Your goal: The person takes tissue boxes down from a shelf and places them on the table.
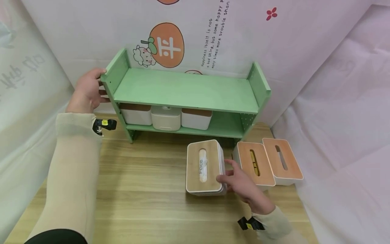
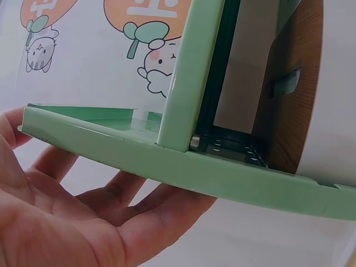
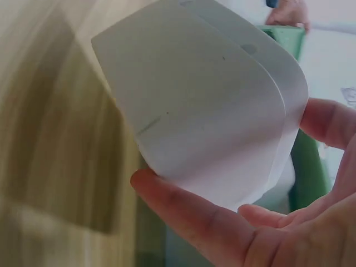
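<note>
A white tissue box (image 1: 195, 169) with a wood-coloured lid is in my right hand (image 1: 242, 184). A slot in its lid shows a white pack marked "Face". Thumb and fingers hold the box from its right side; the right wrist view shows its plain white body (image 3: 206, 105) between them. At the far left, my left hand (image 1: 88, 88) touches the outer side of the green shelf (image 1: 182, 88) near its top corner. In the left wrist view its fingers (image 2: 161, 214) lie extended along the side panel (image 2: 183, 172), their tips hidden behind it.
Two white boxes with orange-brown lids, one (image 1: 255, 162) beside another (image 1: 283, 159), stand right of my right hand. On the shelf's lower level are a left box (image 1: 137, 117), a cream container (image 1: 166, 119) and another box (image 1: 196, 120). Printed cloth (image 1: 237, 37) hangs behind.
</note>
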A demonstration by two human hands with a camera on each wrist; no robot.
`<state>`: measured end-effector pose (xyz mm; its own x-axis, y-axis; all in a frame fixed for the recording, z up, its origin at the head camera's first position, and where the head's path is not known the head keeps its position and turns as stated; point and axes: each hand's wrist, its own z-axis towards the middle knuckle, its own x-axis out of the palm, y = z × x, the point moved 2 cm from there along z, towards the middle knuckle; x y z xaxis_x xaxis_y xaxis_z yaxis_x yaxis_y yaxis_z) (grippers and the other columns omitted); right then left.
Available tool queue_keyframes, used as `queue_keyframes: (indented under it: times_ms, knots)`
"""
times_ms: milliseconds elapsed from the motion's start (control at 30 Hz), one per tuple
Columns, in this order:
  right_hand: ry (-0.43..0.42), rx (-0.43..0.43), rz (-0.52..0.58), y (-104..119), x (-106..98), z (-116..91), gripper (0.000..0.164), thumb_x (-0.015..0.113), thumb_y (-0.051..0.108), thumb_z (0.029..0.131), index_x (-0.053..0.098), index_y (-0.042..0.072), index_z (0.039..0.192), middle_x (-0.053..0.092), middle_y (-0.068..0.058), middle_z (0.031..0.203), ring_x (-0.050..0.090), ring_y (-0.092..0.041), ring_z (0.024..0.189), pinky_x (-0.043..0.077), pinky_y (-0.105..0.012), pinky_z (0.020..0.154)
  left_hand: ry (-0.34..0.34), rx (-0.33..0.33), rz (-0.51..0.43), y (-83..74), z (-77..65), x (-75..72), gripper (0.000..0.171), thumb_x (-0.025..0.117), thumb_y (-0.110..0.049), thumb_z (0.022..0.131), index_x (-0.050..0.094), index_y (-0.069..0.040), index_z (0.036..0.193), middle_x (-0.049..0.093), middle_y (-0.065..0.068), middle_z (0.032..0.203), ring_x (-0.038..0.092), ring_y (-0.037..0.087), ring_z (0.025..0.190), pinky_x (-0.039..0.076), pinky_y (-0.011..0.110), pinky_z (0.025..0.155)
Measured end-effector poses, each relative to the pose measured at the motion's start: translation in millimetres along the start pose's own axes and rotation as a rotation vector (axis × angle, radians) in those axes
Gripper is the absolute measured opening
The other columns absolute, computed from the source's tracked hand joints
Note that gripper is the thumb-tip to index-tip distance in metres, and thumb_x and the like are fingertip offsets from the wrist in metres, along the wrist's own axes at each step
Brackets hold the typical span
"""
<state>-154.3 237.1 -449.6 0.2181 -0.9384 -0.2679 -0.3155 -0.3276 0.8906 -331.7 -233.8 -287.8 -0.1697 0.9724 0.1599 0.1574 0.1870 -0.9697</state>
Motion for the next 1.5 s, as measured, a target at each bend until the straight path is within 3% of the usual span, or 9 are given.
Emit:
queue_keyframes:
  times_ms: [333,733,833,967,1067,1167,1300,1400,1500]
  knots:
    - [-0.014,0.027,-0.012,-16.1,9.6,14.0,0.076,0.070,0.013,0.093,0.024,0.003,0.153,0.055,-0.027,0.118,0.065,-0.028,0.087,0.056,-0.046,0.069,-0.010,-0.003,0.001,0.9,0.8,-0.1,0.029,0.055,-0.041,0.102,0.052,-0.016,0.116,0.044,0.004,0.120,0.051,0.029,0.105,0.052,0.043,0.076]
    - [-0.013,0.058,0.113,-30.8,6.8,30.2,0.060,0.052,0.011,0.101,0.021,0.003,0.153,0.059,-0.026,0.114,0.065,-0.025,0.070,0.051,-0.043,0.058,-0.002,-0.001,-0.006,0.6,0.6,-0.5,0.028,0.055,-0.041,0.102,0.051,-0.016,0.114,0.044,0.003,0.120,0.051,0.029,0.104,0.051,0.043,0.077]
    - [-0.035,0.054,0.089,-33.1,4.9,33.1,0.056,0.049,0.010,0.102,0.024,0.004,0.152,0.053,-0.028,0.125,0.064,-0.028,0.079,0.051,-0.043,0.063,-0.004,-0.001,-0.009,0.8,0.6,-0.5,0.028,0.055,-0.041,0.102,0.051,-0.016,0.115,0.044,0.003,0.120,0.051,0.028,0.104,0.050,0.043,0.077]
    - [-0.058,0.012,0.015,-30.6,1.3,33.9,0.056,0.047,0.009,0.102,0.024,0.004,0.153,0.037,-0.032,0.143,0.053,-0.039,0.115,0.049,-0.049,0.088,-0.006,0.000,-0.012,1.0,0.9,-0.6,0.027,0.055,-0.040,0.102,0.052,-0.016,0.114,0.044,0.003,0.120,0.052,0.028,0.103,0.051,0.043,0.076]
    - [-0.082,-0.062,-0.131,-25.2,0.0,31.4,0.058,0.050,0.011,0.101,0.025,0.004,0.153,0.030,-0.033,0.150,0.037,-0.046,0.132,0.037,-0.057,0.103,-0.008,0.000,-0.013,1.1,0.8,-0.9,0.027,0.055,-0.040,0.102,0.052,-0.016,0.113,0.044,0.003,0.120,0.053,0.028,0.102,0.051,0.042,0.074]
    - [-0.127,-0.191,-0.419,-18.8,5.3,25.6,0.060,0.060,0.018,0.096,0.035,0.006,0.149,0.034,-0.031,0.147,0.039,-0.047,0.131,0.036,-0.061,0.103,-0.009,0.000,-0.015,1.1,0.5,-1.0,0.027,0.056,-0.040,0.102,0.052,-0.016,0.113,0.044,0.003,0.120,0.053,0.028,0.101,0.052,0.041,0.072]
    - [-0.200,-0.487,-0.854,-10.0,25.4,15.9,0.057,0.074,0.024,0.086,0.055,0.008,0.138,0.050,-0.025,0.127,0.056,-0.040,0.107,0.050,-0.052,0.084,-0.007,0.000,-0.015,0.9,0.0,-0.7,0.027,0.056,-0.040,0.102,0.053,-0.015,0.113,0.044,0.003,0.120,0.053,0.028,0.101,0.053,0.041,0.072]
    - [-0.206,-0.717,-1.046,-4.8,46.1,12.9,0.051,0.078,0.025,0.083,0.063,0.010,0.129,0.055,-0.021,0.115,0.057,-0.034,0.092,0.052,-0.045,0.071,-0.006,0.001,-0.012,0.6,-0.3,-0.6,0.027,0.056,-0.040,0.102,0.052,-0.015,0.114,0.044,0.003,0.120,0.053,0.028,0.101,0.053,0.041,0.072]
    - [-0.160,-0.862,-1.149,-0.7,67.8,13.2,0.048,0.079,0.026,0.081,0.065,0.013,0.124,0.055,-0.018,0.112,0.056,-0.031,0.087,0.051,-0.040,0.065,-0.006,-0.001,-0.012,0.7,-0.4,-0.6,0.028,0.056,-0.040,0.102,0.052,-0.016,0.115,0.044,0.003,0.120,0.054,0.028,0.101,0.053,0.041,0.073]
